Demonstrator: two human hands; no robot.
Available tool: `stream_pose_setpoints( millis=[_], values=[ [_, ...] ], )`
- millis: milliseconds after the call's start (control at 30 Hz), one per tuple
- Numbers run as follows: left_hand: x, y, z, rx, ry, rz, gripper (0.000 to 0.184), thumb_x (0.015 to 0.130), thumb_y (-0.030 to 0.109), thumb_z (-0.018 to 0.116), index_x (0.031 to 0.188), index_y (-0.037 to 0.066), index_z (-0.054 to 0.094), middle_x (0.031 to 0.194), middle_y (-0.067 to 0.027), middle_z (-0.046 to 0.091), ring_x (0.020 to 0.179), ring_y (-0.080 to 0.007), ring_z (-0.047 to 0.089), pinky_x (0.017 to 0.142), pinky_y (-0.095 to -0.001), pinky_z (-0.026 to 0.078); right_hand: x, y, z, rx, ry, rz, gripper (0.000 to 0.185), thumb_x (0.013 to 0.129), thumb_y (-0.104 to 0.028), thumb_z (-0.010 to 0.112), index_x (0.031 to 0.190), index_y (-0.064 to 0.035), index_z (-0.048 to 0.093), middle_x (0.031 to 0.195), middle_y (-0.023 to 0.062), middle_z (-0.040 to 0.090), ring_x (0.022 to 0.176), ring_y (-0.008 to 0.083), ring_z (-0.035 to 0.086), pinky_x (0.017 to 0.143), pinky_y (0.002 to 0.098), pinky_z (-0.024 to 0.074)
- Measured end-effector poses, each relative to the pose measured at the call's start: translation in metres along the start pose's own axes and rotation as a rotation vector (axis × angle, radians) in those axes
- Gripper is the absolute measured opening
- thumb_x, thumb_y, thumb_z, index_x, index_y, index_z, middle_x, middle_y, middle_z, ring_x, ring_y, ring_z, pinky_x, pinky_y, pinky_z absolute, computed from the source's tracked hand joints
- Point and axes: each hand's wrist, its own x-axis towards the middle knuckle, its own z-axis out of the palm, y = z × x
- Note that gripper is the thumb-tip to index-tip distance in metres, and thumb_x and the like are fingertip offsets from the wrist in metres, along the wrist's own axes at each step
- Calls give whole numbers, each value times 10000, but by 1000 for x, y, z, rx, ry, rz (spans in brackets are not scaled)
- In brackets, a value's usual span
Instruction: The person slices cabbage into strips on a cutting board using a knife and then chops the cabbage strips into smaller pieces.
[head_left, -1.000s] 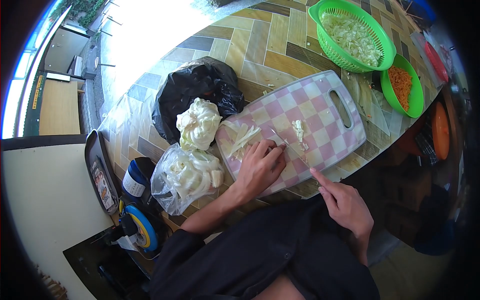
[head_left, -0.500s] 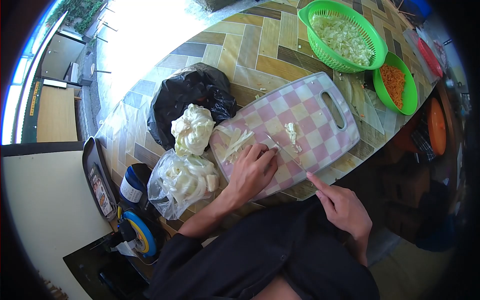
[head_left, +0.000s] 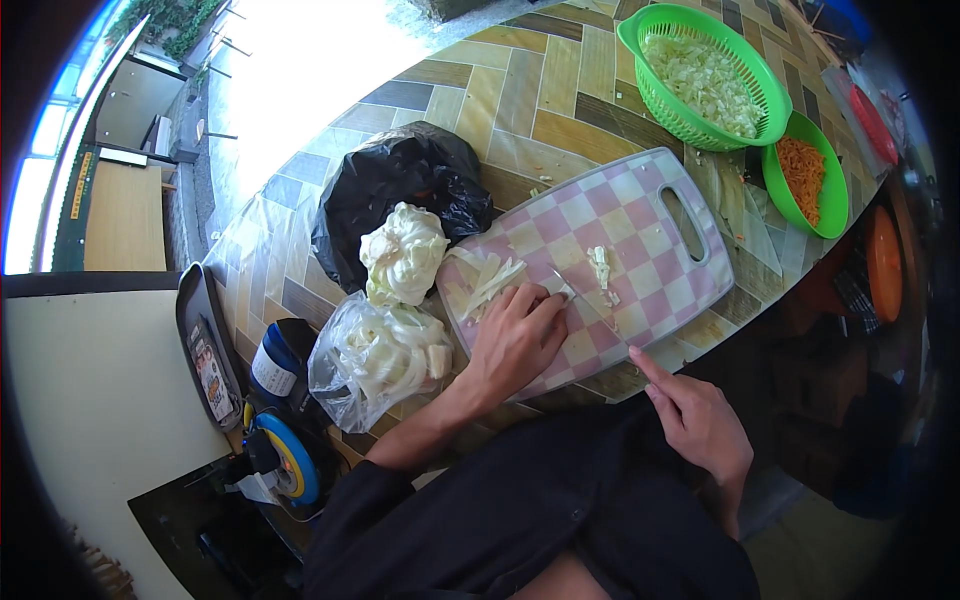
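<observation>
My left hand (head_left: 518,340) presses pale cabbage strips (head_left: 490,284) against the checkered cutting board (head_left: 640,215), its fingers curled over them. In my right hand (head_left: 695,410) is a knife (head_left: 592,308); the handle is mostly hidden in the grip, and the forefinger lies along its top. The blade slants across the board beside my left fingertips. A small heap of chopped cabbage (head_left: 600,268) lies just beyond the blade. Left of the board sit a cabbage head (head_left: 403,254) and more cabbage in a clear plastic bag (head_left: 372,355).
A black plastic bag (head_left: 350,200) lies behind the cabbage head. At the far right stand a green colander (head_left: 690,128) of chopped cabbage and a green bowl (head_left: 780,190) of shredded orange vegetable. A dark tray (head_left: 190,310) and a blue-yellow tape roll (head_left: 297,460) are at the left.
The camera view has shifted slightly back and forth. Both hands keep nearly the same places on the board, with the blade still beside my left fingers.
</observation>
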Motion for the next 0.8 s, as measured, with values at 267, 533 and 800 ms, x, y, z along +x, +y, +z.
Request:
stream_pose_setpoints(
  millis=[267,533,800],
  values=[
    [-1,0,0,-11,-7,-9,257,869,53,783,1124,30,758,1010,-117,670,938,-322,676,849,-433,557,0,0,0,1,-3,7,567,1050,-153,606,1590,-307,526,766,218,638,722,435,662,683,538,511],
    [-1,0,0,-7,-8,-1,244,878,58,776,1119,27,757,1015,-122,670,946,-325,679,852,-439,558,-1,0,1,-9,9,0,561,1055,-161,604,1588,-317,528,768,216,639,720,433,660,689,537,516],
    [-2,-1,0,6,-22,-6,256,891,72,769,1143,26,759,1031,-131,673,963,-326,682,861,-440,560,-2,1,3,-26,10,3,556,1059,-171,601,1588,-325,527,764,213,636,712,426,660,688,530,518]
  ],
)
